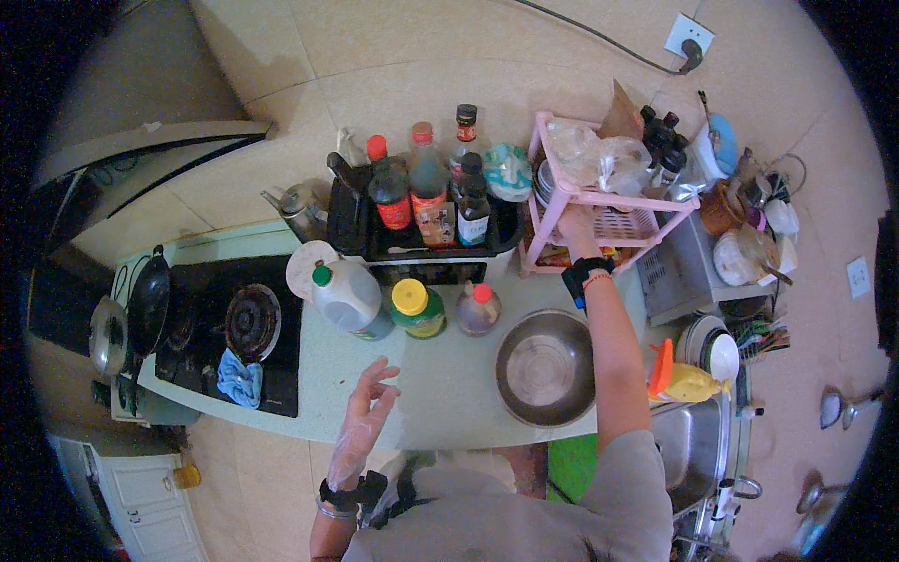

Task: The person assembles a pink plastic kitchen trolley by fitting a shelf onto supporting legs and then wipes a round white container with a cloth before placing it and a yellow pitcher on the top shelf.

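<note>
Person at a kitchen bench, seen from above. The right hand reaches into a pink two-tier rack, which stands at the back of the bench, beside a black caddy of bottles; the hand lies between the tiers, and its fingers are hidden, so whether they grip anything cannot be told. The left hand, in a clear glove, is held near the bench's front edge with its fingers parted and loosely curved. Nearest to it are a translucent jug with a green cap and a yellow-lidded jar; a red-capped bottle stands to the right of the jar. A metal bowl rests just left of the right forearm. At far left, a blue cloth lies on the black stove.
</note>
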`<move>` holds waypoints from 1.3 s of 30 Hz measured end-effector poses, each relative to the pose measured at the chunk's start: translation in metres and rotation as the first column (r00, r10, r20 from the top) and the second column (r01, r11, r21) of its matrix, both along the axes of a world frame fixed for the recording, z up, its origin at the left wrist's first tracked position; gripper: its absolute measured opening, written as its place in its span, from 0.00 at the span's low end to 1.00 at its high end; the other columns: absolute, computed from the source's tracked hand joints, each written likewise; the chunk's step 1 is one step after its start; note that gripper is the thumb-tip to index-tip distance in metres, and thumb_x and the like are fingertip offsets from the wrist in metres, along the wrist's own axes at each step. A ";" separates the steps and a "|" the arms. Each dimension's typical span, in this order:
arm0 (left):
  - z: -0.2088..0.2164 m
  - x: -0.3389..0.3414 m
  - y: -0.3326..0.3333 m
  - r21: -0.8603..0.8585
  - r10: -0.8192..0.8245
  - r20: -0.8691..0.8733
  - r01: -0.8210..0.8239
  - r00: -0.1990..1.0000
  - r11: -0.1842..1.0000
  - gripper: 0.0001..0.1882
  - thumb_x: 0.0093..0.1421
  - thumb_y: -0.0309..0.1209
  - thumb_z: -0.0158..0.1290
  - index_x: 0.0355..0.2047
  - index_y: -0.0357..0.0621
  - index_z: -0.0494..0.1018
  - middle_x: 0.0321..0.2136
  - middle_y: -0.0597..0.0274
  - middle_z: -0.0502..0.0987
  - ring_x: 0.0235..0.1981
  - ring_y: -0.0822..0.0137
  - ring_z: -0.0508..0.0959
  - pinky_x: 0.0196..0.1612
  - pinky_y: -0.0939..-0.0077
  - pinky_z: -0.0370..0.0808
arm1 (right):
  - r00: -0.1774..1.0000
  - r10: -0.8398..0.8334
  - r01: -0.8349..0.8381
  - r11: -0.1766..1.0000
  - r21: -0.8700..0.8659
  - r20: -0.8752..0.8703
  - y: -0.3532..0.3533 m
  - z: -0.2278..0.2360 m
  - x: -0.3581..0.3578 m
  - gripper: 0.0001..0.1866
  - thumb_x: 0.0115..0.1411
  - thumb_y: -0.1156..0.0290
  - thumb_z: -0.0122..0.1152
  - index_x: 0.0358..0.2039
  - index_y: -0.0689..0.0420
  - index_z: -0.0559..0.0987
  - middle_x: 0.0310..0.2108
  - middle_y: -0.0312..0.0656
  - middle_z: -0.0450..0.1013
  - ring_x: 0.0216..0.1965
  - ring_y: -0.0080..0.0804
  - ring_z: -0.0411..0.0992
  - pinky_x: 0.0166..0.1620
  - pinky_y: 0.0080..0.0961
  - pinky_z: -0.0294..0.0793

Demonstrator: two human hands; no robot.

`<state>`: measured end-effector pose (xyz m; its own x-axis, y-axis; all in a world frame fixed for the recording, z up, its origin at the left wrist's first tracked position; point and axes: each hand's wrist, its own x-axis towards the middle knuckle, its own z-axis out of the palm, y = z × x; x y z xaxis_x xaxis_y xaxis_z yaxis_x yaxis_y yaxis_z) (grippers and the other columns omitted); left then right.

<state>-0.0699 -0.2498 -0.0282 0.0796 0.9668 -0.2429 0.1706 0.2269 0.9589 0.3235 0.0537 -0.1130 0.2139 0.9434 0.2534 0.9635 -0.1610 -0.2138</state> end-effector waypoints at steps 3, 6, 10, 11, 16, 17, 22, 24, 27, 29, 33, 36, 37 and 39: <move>-0.001 0.000 0.001 -0.014 0.009 0.008 -0.009 1.000 1.000 0.24 0.59 0.29 0.46 0.56 0.43 0.58 0.47 0.62 0.70 0.37 0.73 0.69 0.47 0.75 0.65 | 0.993 -0.024 0.034 0.996 0.085 -0.119 -0.006 0.003 -0.002 0.29 0.54 0.54 0.48 0.54 0.56 0.65 0.58 0.50 0.57 0.59 0.52 0.53 0.59 0.55 0.46; -0.002 -0.004 -0.001 -0.015 0.016 0.014 -0.016 1.000 1.000 0.24 0.59 0.29 0.46 0.56 0.43 0.58 0.46 0.62 0.70 0.37 0.73 0.69 0.47 0.75 0.66 | 0.982 0.025 0.021 0.971 0.238 -0.187 -0.022 0.019 -0.012 0.28 0.54 0.55 0.50 0.53 0.55 0.66 0.56 0.50 0.59 0.57 0.52 0.55 0.57 0.55 0.50; -0.012 -0.003 -0.001 0.012 -0.018 -0.007 0.018 1.000 1.000 0.23 0.59 0.31 0.45 0.55 0.44 0.59 0.47 0.58 0.69 0.39 0.69 0.70 0.47 0.73 0.66 | 0.994 0.071 -0.082 0.988 0.135 0.084 -0.054 0.030 -0.022 0.25 0.51 0.62 0.53 0.50 0.54 0.69 0.55 0.47 0.59 0.58 0.49 0.53 0.57 0.53 0.51; -0.010 -0.002 -0.002 0.012 -0.024 -0.006 0.024 1.000 1.000 0.23 0.59 0.31 0.45 0.55 0.44 0.59 0.47 0.58 0.69 0.39 0.69 0.70 0.47 0.73 0.66 | 0.986 0.085 -0.117 0.966 0.229 0.144 -0.055 0.025 -0.021 0.23 0.51 0.62 0.53 0.48 0.56 0.70 0.54 0.47 0.60 0.57 0.49 0.55 0.56 0.54 0.52; 0.002 0.010 -0.006 0.028 -0.032 0.011 0.032 0.999 0.999 0.23 0.59 0.31 0.45 0.55 0.43 0.59 0.47 0.59 0.69 0.38 0.68 0.71 0.47 0.72 0.66 | 0.992 0.122 -0.126 0.985 0.119 0.041 -0.061 0.044 -0.026 0.25 0.52 0.62 0.52 0.50 0.56 0.68 0.54 0.49 0.61 0.57 0.49 0.56 0.56 0.54 0.52; 0.000 0.011 -0.007 0.032 -0.033 0.011 0.033 0.999 0.999 0.23 0.59 0.31 0.45 0.55 0.43 0.59 0.47 0.59 0.69 0.38 0.68 0.71 0.47 0.72 0.66 | 0.993 0.109 -0.112 0.992 0.063 0.053 -0.061 0.047 -0.027 0.25 0.52 0.62 0.52 0.50 0.57 0.68 0.53 0.50 0.61 0.56 0.50 0.57 0.57 0.54 0.52; -0.010 0.003 -0.017 0.081 0.009 0.033 -0.012 0.999 0.997 0.18 0.58 0.26 0.45 0.50 0.39 0.64 0.47 0.60 0.69 0.37 0.72 0.70 0.45 0.76 0.67 | 0.989 0.146 -0.138 0.962 0.236 -0.014 -0.077 0.047 -0.025 0.23 0.52 0.66 0.53 0.49 0.60 0.69 0.52 0.52 0.62 0.54 0.52 0.58 0.58 0.48 0.53; -0.017 -0.004 -0.020 0.127 0.042 0.048 -0.048 0.998 0.991 0.16 0.59 0.26 0.45 0.48 0.38 0.66 0.45 0.59 0.70 0.36 0.72 0.70 0.45 0.76 0.67 | 0.985 0.140 -0.097 0.935 0.341 -0.102 -0.099 0.050 -0.032 0.21 0.52 0.70 0.54 0.47 0.61 0.70 0.50 0.53 0.63 0.53 0.51 0.60 0.57 0.41 0.57; -0.023 -0.022 -0.025 0.138 0.099 0.052 -0.106 0.994 0.985 0.12 0.59 0.26 0.45 0.44 0.37 0.68 0.41 0.59 0.73 0.33 0.72 0.71 0.42 0.77 0.68 | 0.925 0.257 -0.119 0.897 0.426 -0.281 -0.165 0.062 -0.070 0.15 0.52 0.74 0.54 0.42 0.59 0.72 0.45 0.52 0.68 0.48 0.49 0.65 0.52 0.39 0.64; -0.021 -0.031 -0.025 0.116 0.068 0.044 -0.073 0.997 0.991 0.11 0.60 0.27 0.45 0.42 0.37 0.70 0.38 0.58 0.74 0.32 0.72 0.71 0.40 0.78 0.69 | 0.918 0.356 -0.195 0.789 0.583 -0.174 -0.209 0.052 -0.078 0.13 0.53 0.76 0.53 0.41 0.58 0.72 0.42 0.51 0.69 0.44 0.48 0.68 0.46 0.36 0.68; -0.033 -0.049 -0.018 0.099 0.063 0.022 -0.064 0.998 0.993 0.09 0.62 0.30 0.44 0.36 0.38 0.71 0.22 0.65 0.72 0.18 0.81 0.65 0.22 0.87 0.63 | 0.877 0.313 -0.148 0.898 0.414 -0.366 -0.321 0.018 -0.091 0.12 0.54 0.74 0.53 0.40 0.57 0.73 0.39 0.49 0.70 0.41 0.48 0.68 0.42 0.35 0.69; -0.043 -0.050 -0.007 0.114 -0.032 -0.028 0.035 0.999 0.993 0.10 0.62 0.32 0.43 0.35 0.39 0.71 0.20 0.66 0.71 0.15 0.82 0.62 0.18 0.88 0.59 | 0.862 0.107 0.028 0.966 0.256 -0.496 -0.403 -0.002 -0.098 0.10 0.54 0.71 0.54 0.38 0.58 0.74 0.37 0.49 0.71 0.40 0.47 0.69 0.41 0.34 0.70; -0.046 -0.052 -0.003 0.053 -0.084 -0.113 0.090 0.990 0.995 0.12 0.63 0.34 0.41 0.32 0.40 0.71 0.16 0.69 0.68 0.14 0.83 0.60 0.16 0.87 0.56 | 0.821 -0.041 0.149 0.978 0.145 -0.569 -0.430 -0.006 -0.103 0.09 0.54 0.70 0.54 0.36 0.58 0.75 0.36 0.49 0.72 0.39 0.46 0.70 0.40 0.33 0.70; -0.059 -0.056 -0.009 0.038 -0.199 -0.110 0.205 0.974 0.978 0.12 0.63 0.36 0.41 0.30 0.41 0.70 0.14 0.70 0.66 0.11 0.83 0.59 0.13 0.87 0.55 | 0.790 -0.224 0.349 0.930 0.117 -0.571 -0.495 -0.007 -0.117 0.08 0.54 0.69 0.55 0.34 0.58 0.76 0.34 0.48 0.72 0.37 0.45 0.71 0.39 0.34 0.71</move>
